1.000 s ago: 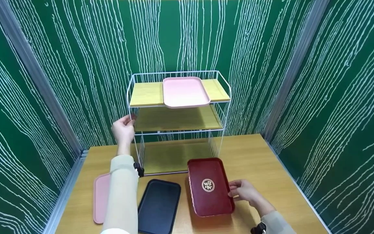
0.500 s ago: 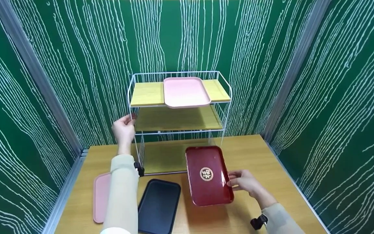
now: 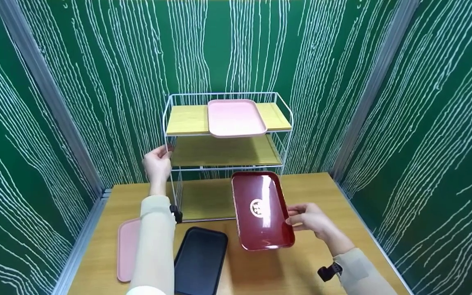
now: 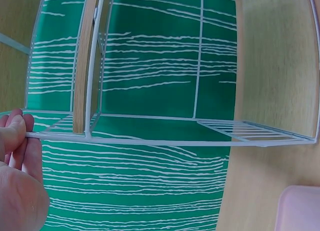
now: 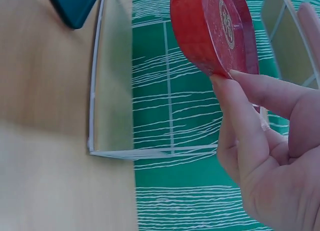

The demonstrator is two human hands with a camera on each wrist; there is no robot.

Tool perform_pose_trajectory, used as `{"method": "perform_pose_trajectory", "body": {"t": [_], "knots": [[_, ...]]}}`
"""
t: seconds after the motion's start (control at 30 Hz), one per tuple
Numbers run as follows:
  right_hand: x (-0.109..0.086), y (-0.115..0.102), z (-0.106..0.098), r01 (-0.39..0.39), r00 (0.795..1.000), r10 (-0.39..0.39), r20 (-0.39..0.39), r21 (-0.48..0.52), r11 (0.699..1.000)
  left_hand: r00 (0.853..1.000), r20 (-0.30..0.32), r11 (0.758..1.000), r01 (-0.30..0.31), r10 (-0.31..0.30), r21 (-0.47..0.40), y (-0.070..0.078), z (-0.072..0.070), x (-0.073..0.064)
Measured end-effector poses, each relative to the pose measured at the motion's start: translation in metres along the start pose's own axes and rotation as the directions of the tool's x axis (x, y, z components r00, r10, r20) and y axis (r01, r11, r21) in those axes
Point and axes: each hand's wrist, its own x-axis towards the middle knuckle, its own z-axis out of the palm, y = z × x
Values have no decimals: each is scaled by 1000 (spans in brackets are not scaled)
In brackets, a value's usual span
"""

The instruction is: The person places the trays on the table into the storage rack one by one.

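Observation:
My right hand (image 3: pixel 310 221) pinches the right edge of a dark red tray (image 3: pixel 248 229) with a round gold emblem, held above the table in front of the rack's lower right part. In the right wrist view, thumb and fingers grip the red tray's rim (image 5: pixel 192 41). My left hand (image 3: pixel 157 164) holds the left front upright of a white wire rack (image 3: pixel 225 168) with wooden shelves, at middle-shelf height; the left wrist view shows its fingers around the wire (image 4: pixel 60 136). A pink tray (image 3: pixel 237 118) lies on the top shelf, its front edge overhanging slightly.
A black tray (image 3: pixel 201 260) lies on the wooden table (image 3: pixel 334 205) in front of the rack. Left of it a second pink tray (image 3: pixel 127 250) is partly hidden under my left sleeve. Green walls with white lines enclose the table at the back and sides.
The right hand has raised the red tray off the table, up and slightly left toward the rack. The left hand keeps its hold on the rack upright.

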Motion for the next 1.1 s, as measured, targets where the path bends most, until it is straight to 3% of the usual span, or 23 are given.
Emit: {"method": "perform_pose_trajectory", "body": {"t": [0.27, 0.73, 1.1], "knots": [[7, -28, -6, 6, 1000, -5, -18, 35, 999, 1000, -1, 1000, 4, -4, -9, 0, -2, 0], [38, -71, -11, 30, 999, -29, -21, 77, 997, 1000, 1, 1000, 11, -11, 11, 1, -1, 1], [65, -105, -10, -31, 996, 40, -83, 112, 993, 1000, -1, 1000, 8, -8, 16, 0, -1, 0]]}}
